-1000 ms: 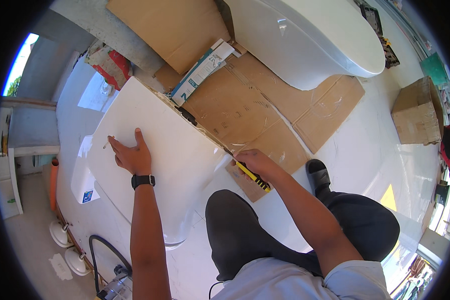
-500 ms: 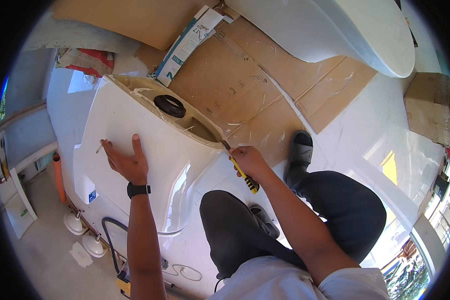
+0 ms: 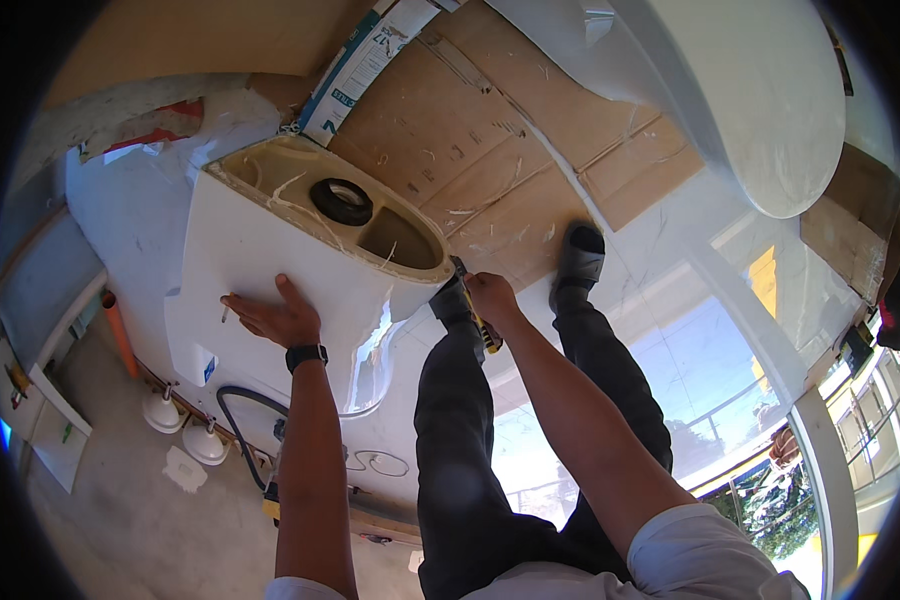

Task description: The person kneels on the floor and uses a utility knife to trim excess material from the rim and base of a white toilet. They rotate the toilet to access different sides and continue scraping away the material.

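A white ceramic toilet point(image 3: 245, 255) lies tipped over, its hollow beige underside turned toward the far right. A black rubber ring point(image 3: 346, 216) sits around the outlet in that underside. My left hand point(image 3: 285, 314) rests spread on the smooth white side, and a thin white stick like a cigarette point(image 3: 224, 315) pokes out between its fingers. Wrapped in my right hand point(image 3: 493, 299) is a yellow and black utility knife point(image 3: 490, 338). Its blade end points up beside the rounded corner of the base rim; whether it touches is unclear.
Flattened cardboard point(image 3: 470, 150) with pale scraps covers the floor beyond the toilet. A long narrow box point(image 3: 355, 85) stands at its far end. Another white fixture point(image 3: 750, 90) is at the upper right, a carton point(image 3: 845, 235) below it. A black hose point(image 3: 235, 390) curls near my left forearm.
My view has shifted and my legs are straighter, feet farther under me. The knife stays by the rim corner in my right hand; my left hand remains on the toilet's side.
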Action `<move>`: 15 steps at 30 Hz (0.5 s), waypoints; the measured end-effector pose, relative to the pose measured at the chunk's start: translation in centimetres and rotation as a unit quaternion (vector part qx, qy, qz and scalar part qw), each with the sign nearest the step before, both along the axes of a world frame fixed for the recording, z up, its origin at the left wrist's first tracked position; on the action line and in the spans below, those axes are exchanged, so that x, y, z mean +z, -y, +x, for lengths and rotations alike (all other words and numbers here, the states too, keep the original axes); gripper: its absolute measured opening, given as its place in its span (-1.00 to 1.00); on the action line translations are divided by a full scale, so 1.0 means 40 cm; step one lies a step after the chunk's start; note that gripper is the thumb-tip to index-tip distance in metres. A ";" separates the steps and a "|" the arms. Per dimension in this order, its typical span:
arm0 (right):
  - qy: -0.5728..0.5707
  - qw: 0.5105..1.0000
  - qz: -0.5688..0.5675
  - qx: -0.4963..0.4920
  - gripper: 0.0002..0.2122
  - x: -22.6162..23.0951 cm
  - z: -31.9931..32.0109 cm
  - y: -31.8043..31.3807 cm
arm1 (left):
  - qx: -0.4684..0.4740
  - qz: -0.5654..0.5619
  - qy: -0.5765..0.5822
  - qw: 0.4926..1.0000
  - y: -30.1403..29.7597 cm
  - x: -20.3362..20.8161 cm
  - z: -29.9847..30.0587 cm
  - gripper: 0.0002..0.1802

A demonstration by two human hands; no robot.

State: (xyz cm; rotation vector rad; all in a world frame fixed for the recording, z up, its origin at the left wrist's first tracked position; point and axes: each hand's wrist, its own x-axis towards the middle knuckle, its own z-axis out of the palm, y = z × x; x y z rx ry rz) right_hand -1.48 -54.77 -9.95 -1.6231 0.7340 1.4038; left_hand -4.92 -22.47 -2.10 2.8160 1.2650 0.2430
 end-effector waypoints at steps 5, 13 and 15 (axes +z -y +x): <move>0.068 0.995 0.032 0.070 -0.60 0.015 -0.004 0.035 | -0.003 -0.001 -0.026 1.000 -0.014 -0.007 -0.002 0.25; 0.087 0.993 -0.018 0.080 -0.62 0.075 0.033 0.020 | 0.018 -0.071 -0.026 0.997 -0.050 0.033 0.001 0.30; 0.038 0.999 -0.002 0.014 -0.63 0.095 0.006 0.005 | 0.038 -0.082 0.012 0.996 -0.099 0.055 0.035 0.32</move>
